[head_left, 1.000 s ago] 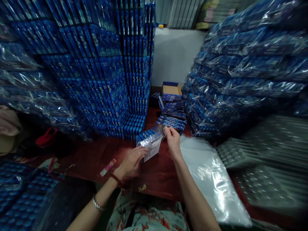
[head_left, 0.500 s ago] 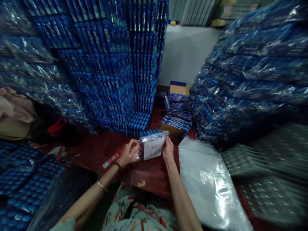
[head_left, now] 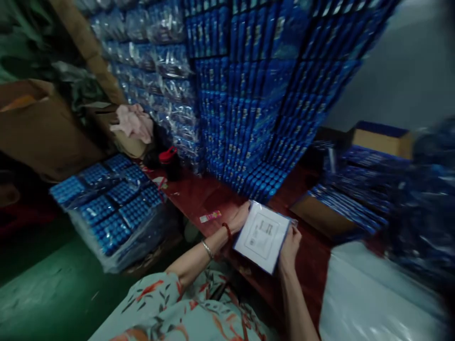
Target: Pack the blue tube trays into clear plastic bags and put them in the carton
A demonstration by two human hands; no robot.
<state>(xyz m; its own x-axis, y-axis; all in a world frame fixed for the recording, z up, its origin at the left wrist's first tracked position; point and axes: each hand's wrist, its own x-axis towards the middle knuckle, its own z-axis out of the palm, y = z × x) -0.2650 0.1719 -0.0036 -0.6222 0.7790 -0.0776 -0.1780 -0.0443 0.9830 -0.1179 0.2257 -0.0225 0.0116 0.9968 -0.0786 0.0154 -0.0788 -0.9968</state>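
Between my hands is a flat, squarish pack (head_left: 263, 237) in clear plastic, blue at its edges, its white printed face turned up toward me. My left hand (head_left: 240, 218) grips its left edge, with most of the fingers hidden behind it. At the opposite edge, my right hand (head_left: 290, 244) is closed round the side, near a crumpled bit of plastic at the corner. The pack is tilted above the red tabletop (head_left: 199, 189).
Tall stacks of blue packages (head_left: 245, 109) rise behind the table. A carton of upright blue packets (head_left: 330, 215) and clear plastic bags (head_left: 373, 293) lie to the right. At left are a wrapped blue bundle (head_left: 113, 203), a red-lidded bottle (head_left: 168, 163) and a cardboard box (head_left: 46, 128).
The view has swung left, bringing the green floor and cardboard box into sight. The pack has turned so that its white face shows more fully; both hands still hold it.
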